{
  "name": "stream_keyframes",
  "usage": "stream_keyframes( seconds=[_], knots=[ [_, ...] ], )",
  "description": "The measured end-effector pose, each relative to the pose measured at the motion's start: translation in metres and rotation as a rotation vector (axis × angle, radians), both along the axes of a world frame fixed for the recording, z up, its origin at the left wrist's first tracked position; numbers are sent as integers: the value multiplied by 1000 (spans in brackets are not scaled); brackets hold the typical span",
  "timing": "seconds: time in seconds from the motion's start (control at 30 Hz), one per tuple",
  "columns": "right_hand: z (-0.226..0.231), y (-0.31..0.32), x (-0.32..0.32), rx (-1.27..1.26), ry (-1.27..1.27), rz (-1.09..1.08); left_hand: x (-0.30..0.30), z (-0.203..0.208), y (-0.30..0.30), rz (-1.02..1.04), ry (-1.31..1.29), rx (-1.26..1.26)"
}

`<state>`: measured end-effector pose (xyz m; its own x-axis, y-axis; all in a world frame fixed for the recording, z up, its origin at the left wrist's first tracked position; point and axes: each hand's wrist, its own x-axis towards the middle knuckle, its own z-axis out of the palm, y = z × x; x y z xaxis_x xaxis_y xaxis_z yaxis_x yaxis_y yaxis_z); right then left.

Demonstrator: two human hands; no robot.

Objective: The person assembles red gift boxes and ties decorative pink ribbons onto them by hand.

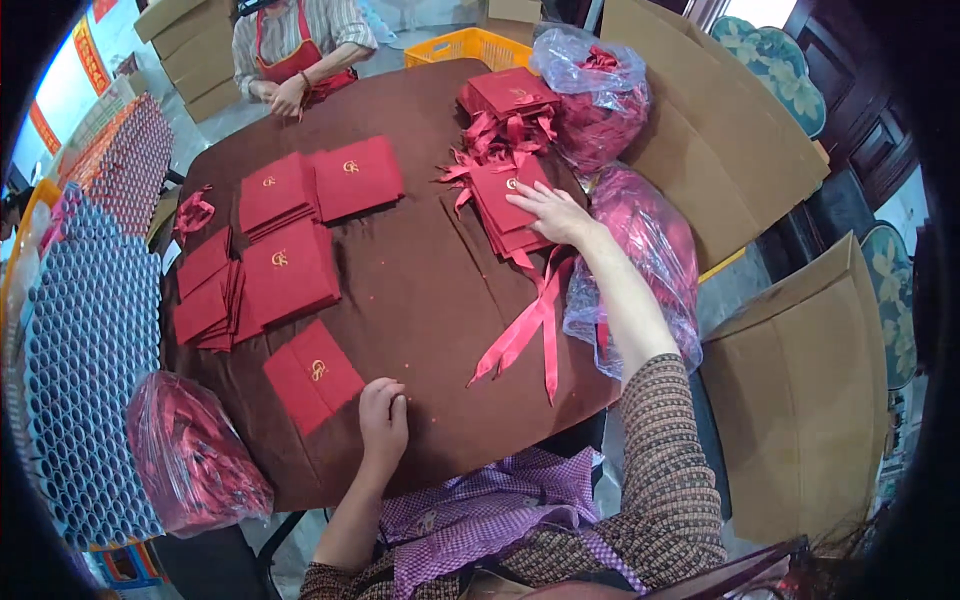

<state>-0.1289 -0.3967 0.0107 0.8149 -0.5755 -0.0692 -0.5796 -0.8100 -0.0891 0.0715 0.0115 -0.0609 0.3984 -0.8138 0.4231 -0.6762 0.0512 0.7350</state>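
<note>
My right hand (pixel 550 212) lies with fingers stretched on a stack of red card pouches (pixel 492 190) with a gold emblem. Long red ribbons (pixel 545 325) trail from that stack toward me. My left hand (pixel 384 415) rests on the table with its fingers curled in, nothing visible in them, beside the right corner of a single flat red envelope (pixel 315 378). Farther off at the left stand neat piles of red envelopes (pixel 290 270), several with the same emblem. Beyond my right hand is another pile of red pouches (pixel 508 92) with bunched ribbons (pixel 510 135).
A brown cloth covers the table (pixel 420 290). Clear plastic bags of red items (pixel 640 230) crowd its right edge; another bag (pixel 195 455) sits at the left. Cardboard boxes (pixel 790 400) stand at right. A person (pixel 300 55) in a red apron is across the table.
</note>
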Motion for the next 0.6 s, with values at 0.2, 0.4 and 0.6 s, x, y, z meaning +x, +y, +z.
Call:
stream_keyframes(
  seconds=[0.2,0.4,0.6],
  knots=[
    [5,-1,-7,-20,-24,76,-3,-3,5,26,11,47],
    [14,0,-11,-158,-9,92,0,-1,-2,-1,-5,15],
    [31,72,4,-139,-348,322,6,-1,3,25,-54,-7]
  ],
)
